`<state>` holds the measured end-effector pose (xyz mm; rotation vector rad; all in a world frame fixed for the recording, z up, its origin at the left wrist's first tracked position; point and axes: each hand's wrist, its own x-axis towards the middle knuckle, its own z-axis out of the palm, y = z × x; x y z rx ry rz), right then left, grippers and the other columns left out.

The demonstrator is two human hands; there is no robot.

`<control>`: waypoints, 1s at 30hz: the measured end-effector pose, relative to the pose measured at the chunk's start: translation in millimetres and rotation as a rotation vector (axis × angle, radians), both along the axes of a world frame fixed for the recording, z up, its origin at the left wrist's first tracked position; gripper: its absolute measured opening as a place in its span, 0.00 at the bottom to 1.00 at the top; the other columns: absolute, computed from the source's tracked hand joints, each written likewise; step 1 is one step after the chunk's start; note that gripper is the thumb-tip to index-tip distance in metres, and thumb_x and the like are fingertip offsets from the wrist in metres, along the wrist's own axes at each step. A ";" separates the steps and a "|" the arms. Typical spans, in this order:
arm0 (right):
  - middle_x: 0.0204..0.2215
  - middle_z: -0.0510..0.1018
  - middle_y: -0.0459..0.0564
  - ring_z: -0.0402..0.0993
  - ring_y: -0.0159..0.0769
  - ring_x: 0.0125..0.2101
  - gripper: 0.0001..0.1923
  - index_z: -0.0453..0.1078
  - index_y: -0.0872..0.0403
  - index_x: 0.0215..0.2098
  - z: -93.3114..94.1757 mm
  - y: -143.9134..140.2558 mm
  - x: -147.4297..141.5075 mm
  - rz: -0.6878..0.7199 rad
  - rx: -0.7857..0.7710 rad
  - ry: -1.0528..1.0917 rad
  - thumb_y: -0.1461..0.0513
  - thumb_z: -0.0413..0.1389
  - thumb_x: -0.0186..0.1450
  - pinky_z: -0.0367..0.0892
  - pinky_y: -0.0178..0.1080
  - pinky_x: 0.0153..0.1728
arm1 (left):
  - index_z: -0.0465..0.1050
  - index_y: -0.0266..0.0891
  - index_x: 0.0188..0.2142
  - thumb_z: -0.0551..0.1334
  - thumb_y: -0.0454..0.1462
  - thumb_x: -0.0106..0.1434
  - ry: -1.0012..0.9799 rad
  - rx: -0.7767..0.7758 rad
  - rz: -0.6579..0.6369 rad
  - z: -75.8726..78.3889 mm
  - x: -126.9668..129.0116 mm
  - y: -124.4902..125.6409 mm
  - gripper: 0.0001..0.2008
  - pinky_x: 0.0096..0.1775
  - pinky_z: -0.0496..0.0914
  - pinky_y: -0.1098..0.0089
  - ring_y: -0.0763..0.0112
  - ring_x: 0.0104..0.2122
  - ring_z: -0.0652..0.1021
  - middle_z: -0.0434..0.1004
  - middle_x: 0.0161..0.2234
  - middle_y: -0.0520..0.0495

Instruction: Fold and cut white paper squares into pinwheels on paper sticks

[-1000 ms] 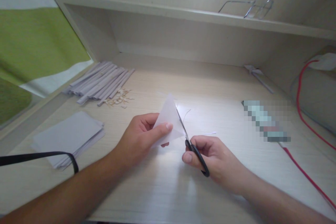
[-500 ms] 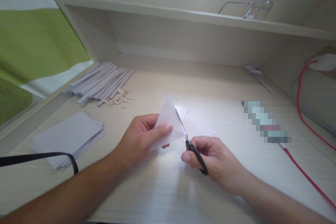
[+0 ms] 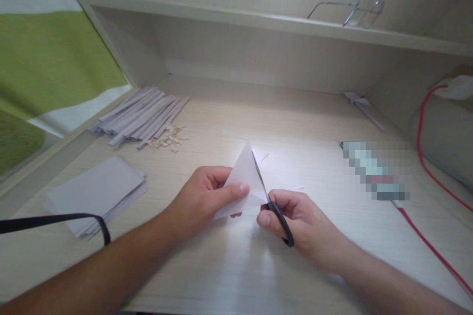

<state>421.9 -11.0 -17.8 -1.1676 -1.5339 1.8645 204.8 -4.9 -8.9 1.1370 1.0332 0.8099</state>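
Presently the left hand (image 3: 201,199) pinches a folded white paper triangle (image 3: 244,179) between thumb and fingers, holding it tilted just above the worktop (image 3: 236,266), apex pointing away from the person. The right hand (image 3: 295,221) is closed around the black handles of a pair of scissors (image 3: 271,204); the blades run along the triangle's right edge and touch the paper. Whether the blades are parted cannot be told from this view.

Thin white slivers (image 3: 295,187) lie on the worktop just beyond the right hand. Far left: a bundle of grey paper strips (image 3: 142,115) with a scatter of small pale scraps (image 3: 166,140) beside it. Nearer left: a stack of grey sheets (image 3: 98,192), and a black strap (image 3: 55,221) curving over its near corner. Right: a pixelated oblong object (image 3: 375,172), with a red cable (image 3: 428,167) running past it. A folded paper piece (image 3: 360,106) lies near the back right corner. Spectacles (image 3: 351,10) rest on the shelf (image 3: 258,19) above.
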 end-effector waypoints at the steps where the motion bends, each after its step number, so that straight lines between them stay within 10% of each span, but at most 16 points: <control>1: 0.24 0.66 0.41 0.57 0.27 0.24 0.19 0.72 0.56 0.30 -0.2 0.2 -0.3 -0.002 0.011 -0.013 0.49 0.66 0.63 0.53 0.32 0.25 | 0.79 0.33 0.29 0.69 0.46 0.60 0.001 0.000 0.004 0.1 0.2 0.2 0.16 0.23 0.59 0.76 0.76 0.22 0.68 0.72 0.23 0.50; 30: 0.20 0.62 0.38 0.53 0.26 0.21 0.24 0.66 0.54 0.26 -7.5 -0.6 -2.7 -0.033 0.097 0.018 0.45 0.64 0.64 0.51 0.33 0.23 | 0.82 0.33 0.30 0.69 0.43 0.60 -0.055 -0.045 -0.114 -5.4 4.1 1.0 0.13 0.26 0.59 0.76 0.76 0.23 0.68 0.73 0.24 0.50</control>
